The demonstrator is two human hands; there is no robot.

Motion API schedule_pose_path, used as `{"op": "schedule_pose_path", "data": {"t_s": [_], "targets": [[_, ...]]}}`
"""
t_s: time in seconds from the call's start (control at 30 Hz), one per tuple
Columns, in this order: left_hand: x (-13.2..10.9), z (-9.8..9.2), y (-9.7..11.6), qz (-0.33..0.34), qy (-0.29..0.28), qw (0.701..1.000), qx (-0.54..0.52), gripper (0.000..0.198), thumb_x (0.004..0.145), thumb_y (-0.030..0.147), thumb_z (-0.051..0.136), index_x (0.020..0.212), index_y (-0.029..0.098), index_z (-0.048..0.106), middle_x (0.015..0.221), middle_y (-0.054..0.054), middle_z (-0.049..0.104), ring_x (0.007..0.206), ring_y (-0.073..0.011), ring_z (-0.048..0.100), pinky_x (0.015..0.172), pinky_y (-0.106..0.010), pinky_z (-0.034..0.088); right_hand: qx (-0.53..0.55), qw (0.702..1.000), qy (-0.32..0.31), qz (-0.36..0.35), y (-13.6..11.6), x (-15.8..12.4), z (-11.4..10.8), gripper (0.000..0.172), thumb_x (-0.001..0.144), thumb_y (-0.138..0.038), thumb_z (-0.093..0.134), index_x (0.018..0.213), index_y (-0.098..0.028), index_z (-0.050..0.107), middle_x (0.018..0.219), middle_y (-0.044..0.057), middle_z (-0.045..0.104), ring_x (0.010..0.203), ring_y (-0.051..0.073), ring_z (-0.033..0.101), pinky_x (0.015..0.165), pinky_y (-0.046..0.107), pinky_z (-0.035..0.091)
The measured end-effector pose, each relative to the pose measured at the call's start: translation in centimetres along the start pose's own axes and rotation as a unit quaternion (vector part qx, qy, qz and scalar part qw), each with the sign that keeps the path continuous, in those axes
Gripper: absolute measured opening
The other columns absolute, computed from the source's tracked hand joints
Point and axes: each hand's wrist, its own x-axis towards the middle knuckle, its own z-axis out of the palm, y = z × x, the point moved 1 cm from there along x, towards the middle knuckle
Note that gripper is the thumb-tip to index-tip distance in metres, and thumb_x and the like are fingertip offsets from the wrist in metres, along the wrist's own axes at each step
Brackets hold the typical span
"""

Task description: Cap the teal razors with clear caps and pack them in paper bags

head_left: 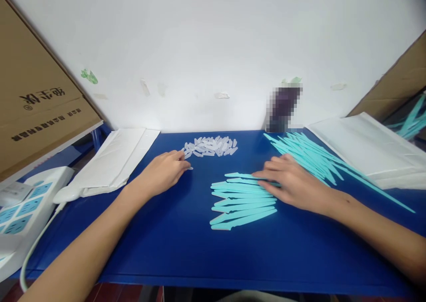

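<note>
Blue tabletop (173, 244) carries all items in view. Left hand (163, 173) lies palm down near the middle, its fingertips pinched narrowly on one small translucent white plastic cap (189, 167) at the near edge of a loose heap of translucent white plastic caps (210, 146). Right hand (293, 182) lies flat and holds nothing, its extended fingers pressing on the top pieces of a fanned row of flat turquoise plastic blade-shaped sticks (241, 200), which sits at the centre of the tabletop, between the two forearms. A larger scattered pile of long turquoise plastic sticks (309, 157) lies just behind and to the right of the right hand, reaching toward the right edge. White paper bags lie flat at both sides: one at the left (113, 160), one at the right (369, 149). A white power strip with blue sockets (23, 204) sits at the far left, below a brown cardboard box (33, 97) leaning against the white wall (213, 40).
</note>
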Motion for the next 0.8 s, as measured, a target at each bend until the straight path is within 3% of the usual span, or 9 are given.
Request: {"op": "schedule_pose_path", "data": {"t_s": [0.1,0.23,0.37,0.47,0.6,0.7,0.8], "targets": [[0.3,0.2,2.1,0.043,0.029,0.998,-0.036,0.029,0.108,0.024,0.042,0.115,0.018,0.069,0.106,-0.01,0.069,0.095,-0.0244,0.068,0.084,-0.036,0.053,-0.005,0.998,-0.025,0.05,0.2,0.0,-0.4,0.037,0.104,-0.042,0.048,0.098,-0.023,0.079,0.067,0.003,0.072,0.058,0.019,0.061,0.083,0.049,0.046],[0.5,1.1,3.6,0.038,0.028,0.995,-0.082,0.019,0.108,0.024,0.041,0.112,0.018,0.058,0.095,-0.007,0.074,0.08,-0.0225,0.071,0.068,-0.031,0.048,0.027,0.996,-0.026,0.076,0.5,0.0,-0.5,0.038,0.101,-0.05,0.05,0.098,-0.024,0.079,0.051,0.001,0.059,0.06,0.023,0.062,0.068,0.039,0.048],[0.6,1.8,3.6,0.006,0.108,0.977,-0.183,0.009,0.104,0.026,0.045,0.108,0.02,0.051,0.079,0.0,0.07,0.06,-0.0167,0.061,0.058,-0.028,0.041,0.066,0.991,-0.023,0.118,1.1,0.0,-0.3,0.041,0.103,-0.047,0.048,0.112,-0.02,0.077,0.056,-0.001,0.06,0.048,0.016,0.055,0.053,0.031,0.043],[0.8,2.1,3.5,-0.03,0.174,0.93,-0.323,0.006,0.102,0.027,0.049,0.102,0.022,0.051,0.073,0.004,0.066,0.057,-0.0131,0.057,0.059,-0.025,0.043,0.052,0.996,-0.03,0.071,1.7,-0.1,0.0,0.039,0.105,-0.041,0.046,0.112,-0.02,0.078,0.079,0.005,0.069,0.058,0.016,0.062,0.057,0.03,0.046],[1.4,2.6,3.7,-0.062,0.181,0.86,-0.474,0.018,0.104,0.037,0.052,0.1,0.021,0.057,0.091,-0.002,0.076,0.073,-0.0147,0.067,0.065,-0.026,0.049,-0.021,0.999,-0.009,0.028,2.4,0.0,0.6,0.039,0.106,-0.032,0.041,0.101,-0.019,0.078,0.098,0.01,0.071,0.076,0.02,0.067,0.067,0.034,0.05],[1.7,3.0,3.7,-0.054,0.166,0.891,-0.419,0.02,0.101,0.037,0.058,0.095,0.02,0.066,0.094,-0.004,0.075,0.082,-0.0186,0.066,0.074,-0.032,0.05,-0.066,0.998,0.015,0.015,2.5,0.2,0.8,0.035,0.107,-0.03,0.041,0.098,-0.018,0.073,0.103,0.011,0.073,0.088,0.025,0.067,0.079,0.04,0.05],[1.7,3.3,3.7,-0.033,0.159,0.93,-0.33,0.019,0.099,0.032,0.061,0.095,0.02,0.074,0.095,-0.005,0.071,0.092,-0.0229,0.064,0.08,-0.036,0.049,-0.065,0.997,0.029,0.027,2.2,0.4,0.8,0.032,0.108,-0.03,0.038,0.103,-0.018,0.067,0.093,0.009,0.074,0.079,0.023,0.067,0.075,0.038,0.049]]}}
